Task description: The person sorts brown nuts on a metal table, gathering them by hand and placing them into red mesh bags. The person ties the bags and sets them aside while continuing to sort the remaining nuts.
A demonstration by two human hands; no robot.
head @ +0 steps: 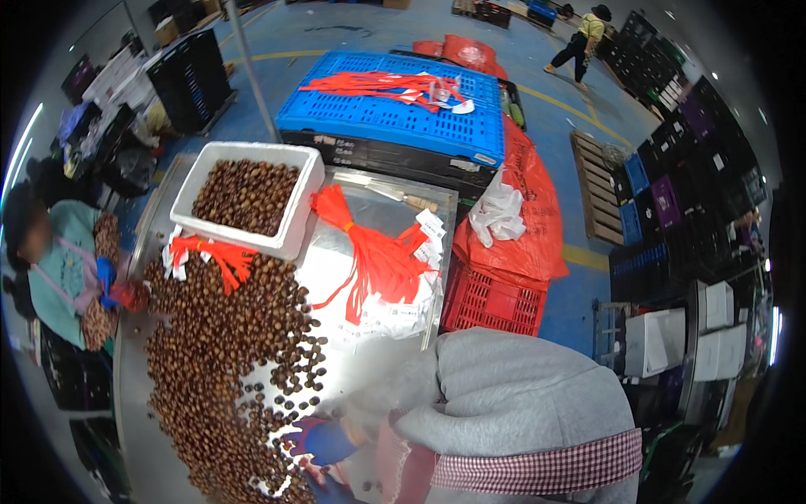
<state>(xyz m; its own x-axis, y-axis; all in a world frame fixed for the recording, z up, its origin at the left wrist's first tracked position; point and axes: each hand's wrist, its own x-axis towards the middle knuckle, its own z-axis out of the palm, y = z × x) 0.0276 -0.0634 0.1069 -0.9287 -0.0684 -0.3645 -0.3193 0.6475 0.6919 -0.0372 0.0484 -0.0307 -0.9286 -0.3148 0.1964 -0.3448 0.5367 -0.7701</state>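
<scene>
At the bottom, two blue-gloved hands reach in from the grey-sleeved body at lower right. The upper one, apparently my right hand (pixel 324 442), is at the edge of a pile of brown chestnuts (pixel 214 372) on the metal table. Just below it, my left hand (pixel 330 489) is partly cut off by the frame. Red netting (pixel 324 467) shows between them; blur hides whether either hand grips it. Orange-red mesh strips (pixel 384 264) with white tags lie on the table. A smaller bundle (pixel 220 255) lies against a white foam box (pixel 286 242) holding more chestnuts.
A co-worker (pixel 69 271) in blue gloves holds a filled red net bag (pixel 131 295) at the left edge. A wooden-handled blade (pixel 403 197) lies behind the strips. Stacked crates (pixel 390 126) stand beyond the table; a red crate (pixel 494 302) stands beside it. Another person (pixel 582 44) is far off.
</scene>
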